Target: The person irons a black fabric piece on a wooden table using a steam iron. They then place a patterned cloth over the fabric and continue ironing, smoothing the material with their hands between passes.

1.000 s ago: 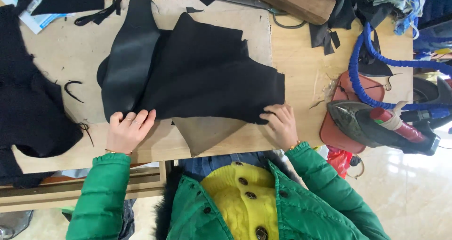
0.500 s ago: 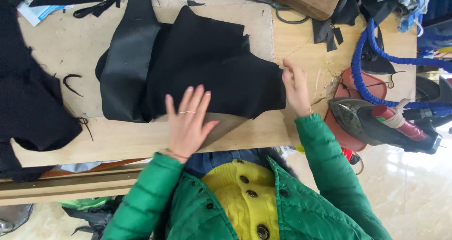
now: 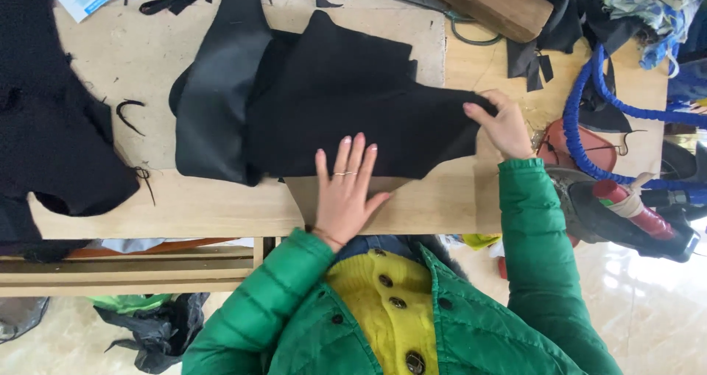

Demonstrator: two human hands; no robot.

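Moved: both hands have shifted since the earlier frames; the left hand (image 3: 345, 187) has slid from the near left edge to the middle of the black fabric piece (image 3: 353, 103), and the right hand (image 3: 504, 125) has gone out to the cloth's right tip.
Meaning: it looks to me like smoothing and squaring the piece over the pattern beneath, not lifting it.
Left hand: lies flat, palm down, fingers (image 3: 352, 154) straight and slightly spread, thumb out to the side, pressing the near hem of the cloth.
Right hand: fingers curled, pinching the pointed right corner of the black fabric piece between thumb and fingertips.
Where the cloth is: spread on the wooden table (image 3: 221, 206), just in front of the person, overlapping a shinier dark leather-like piece (image 3: 213, 117) on its left.
Beneath: one brown card pattern (image 3: 401, 187) peeks out at the near edge, under the left hand.
Count: two hands, one black fabric piece being handled, one shiny dark piece, one large fuzzy black piece (image 3: 51, 117) far left.
Right side: one blue coiled hose (image 3: 596, 125) and one dark iron-like tool (image 3: 626, 213), well apart from the cloth.
Far edge: one wooden block (image 3: 493, 3).
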